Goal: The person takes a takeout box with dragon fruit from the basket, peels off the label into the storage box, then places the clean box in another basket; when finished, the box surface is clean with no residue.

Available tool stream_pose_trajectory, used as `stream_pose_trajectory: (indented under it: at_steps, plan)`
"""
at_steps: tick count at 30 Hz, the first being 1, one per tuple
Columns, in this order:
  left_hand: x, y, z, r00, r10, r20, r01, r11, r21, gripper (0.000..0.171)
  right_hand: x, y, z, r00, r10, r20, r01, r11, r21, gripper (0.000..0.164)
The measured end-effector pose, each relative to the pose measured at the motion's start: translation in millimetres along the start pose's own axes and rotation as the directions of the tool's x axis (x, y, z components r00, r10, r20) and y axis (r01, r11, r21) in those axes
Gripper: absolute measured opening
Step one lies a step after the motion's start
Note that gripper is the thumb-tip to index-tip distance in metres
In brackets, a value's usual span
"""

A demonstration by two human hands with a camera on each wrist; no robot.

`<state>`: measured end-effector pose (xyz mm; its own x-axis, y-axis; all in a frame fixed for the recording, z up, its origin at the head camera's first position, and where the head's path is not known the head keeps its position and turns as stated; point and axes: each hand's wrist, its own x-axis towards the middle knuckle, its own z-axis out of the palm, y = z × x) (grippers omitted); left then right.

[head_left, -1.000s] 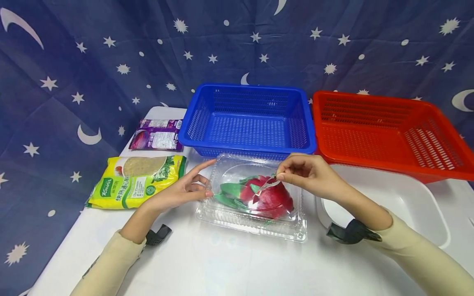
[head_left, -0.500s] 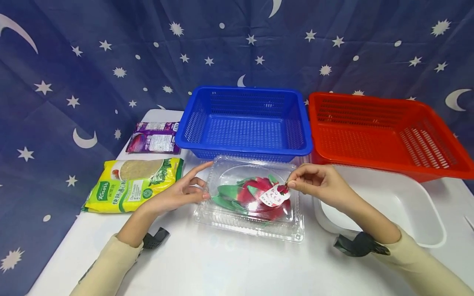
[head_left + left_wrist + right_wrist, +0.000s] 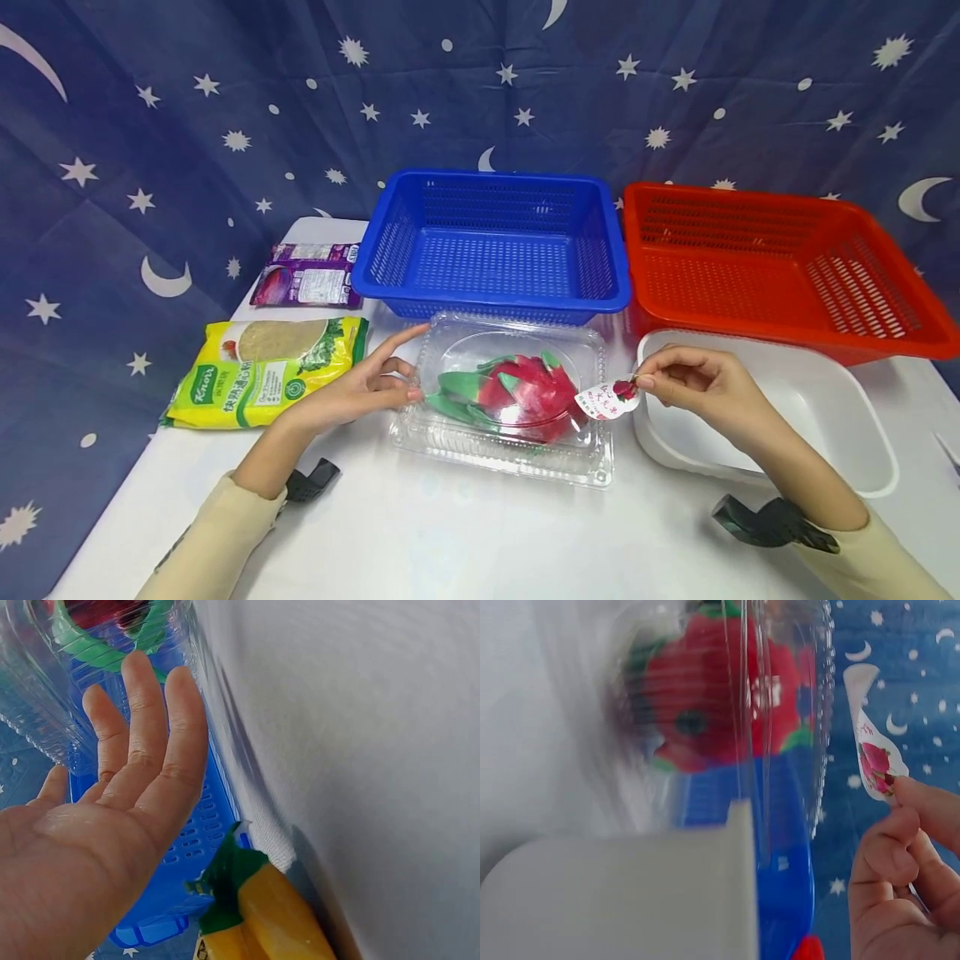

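A clear plastic clamshell box (image 3: 517, 454) sits closed on the table, with a red and green dragon fruit (image 3: 525, 392) inside. My left hand (image 3: 367, 387) rests at the box's left side, fingers extended and spread; the left wrist view shows the same hand (image 3: 127, 772) with its palm bare. Between thumb and index finger, my right hand (image 3: 705, 387) pinches one end of a white label (image 3: 606, 402) printed with red characters and a fruit picture. The label hangs at the box's right edge, and in the right wrist view the label (image 3: 877, 754) looks twisted along its length.
Behind the box stands a blue basket (image 3: 491, 304), with a red basket (image 3: 787, 333) to its right. A white basin (image 3: 873, 433) lies under my right hand. On the left are a yellow Knorr bag (image 3: 262, 375) and purple packets (image 3: 307, 279).
My right hand has drawn the label from over the dragon fruit to the right, past the box's edge, and the label has turned its printed face up. My left hand stays at the box's left side.
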<state>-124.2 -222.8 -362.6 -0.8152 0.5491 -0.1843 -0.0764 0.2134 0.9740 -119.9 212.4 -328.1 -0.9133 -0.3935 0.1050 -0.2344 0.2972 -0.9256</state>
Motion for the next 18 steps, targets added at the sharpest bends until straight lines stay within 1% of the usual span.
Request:
stream_pose_trajectory:
  at_steps: [6,9,14,18]
  plan:
    - [-0.1,0.3,0.3,1.0,-0.002,0.0,0.002,1.0,0.001,0.083,-16,9,-18,1.0,-0.013,-0.021,0.013,0.999,-0.032,0.014]
    - [0.0,0.0,0.6,1.0,0.001,0.002,-0.001,1.0,0.003,0.083,-23,13,-30,1.0,-0.003,-0.027,0.002,0.998,-0.06,0.015]
    - [-0.8,-0.2,0.4,1.0,-0.004,0.0,0.004,1.0,0.008,0.083,-36,23,-47,0.997,0.056,-0.045,-0.061,0.991,-0.117,0.014]
    - [-0.6,-0.1,0.0,1.0,-0.006,0.001,0.006,1.0,0.01,0.083,-46,34,-60,0.989,0.114,-0.093,-0.126,0.981,-0.144,0.011]
